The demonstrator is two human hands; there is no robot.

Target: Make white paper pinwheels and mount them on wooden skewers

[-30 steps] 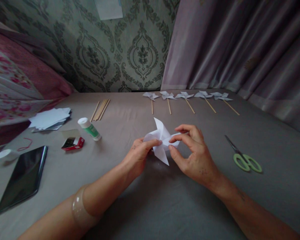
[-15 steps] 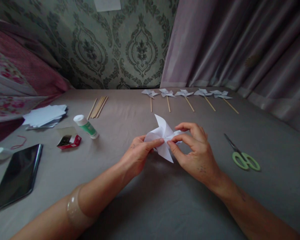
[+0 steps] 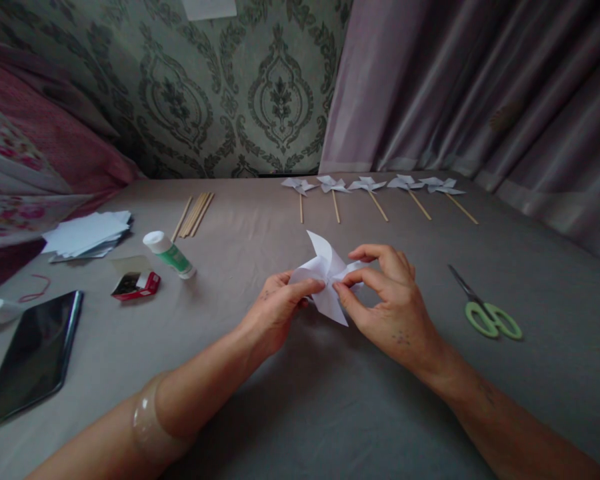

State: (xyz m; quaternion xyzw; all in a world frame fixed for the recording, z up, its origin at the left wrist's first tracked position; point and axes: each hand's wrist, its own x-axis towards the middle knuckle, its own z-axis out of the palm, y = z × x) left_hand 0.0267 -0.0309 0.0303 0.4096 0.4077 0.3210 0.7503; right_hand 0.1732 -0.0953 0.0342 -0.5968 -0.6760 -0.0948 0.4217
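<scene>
A white paper pinwheel [image 3: 331,308] is held up over the table between both hands, its folded blades spread around the centre. My left hand [image 3: 279,308] grips it from the left, thumb on top near the middle and the other fingers underneath, mostly hidden. From the right, my right hand [image 3: 387,300] pinches the paper near the centre with thumb and index finger. Whether a pin is between those fingertips I cannot make out. No stick shows on this pinwheel.
Several finished pinwheels on sticks [image 3: 369,187] lie in a row at the back. Green-handled scissors [image 3: 485,313] rest at right. Leftward are loose wooden sticks [image 3: 196,215], a glue stick [image 3: 170,255], a small red box [image 3: 136,285], a paper stack [image 3: 87,233] and a black tablet [image 3: 33,357].
Both hands keep their hold on the paper pinwheel, with only a very slight shift of the fingers. The whole view has moved a little.
</scene>
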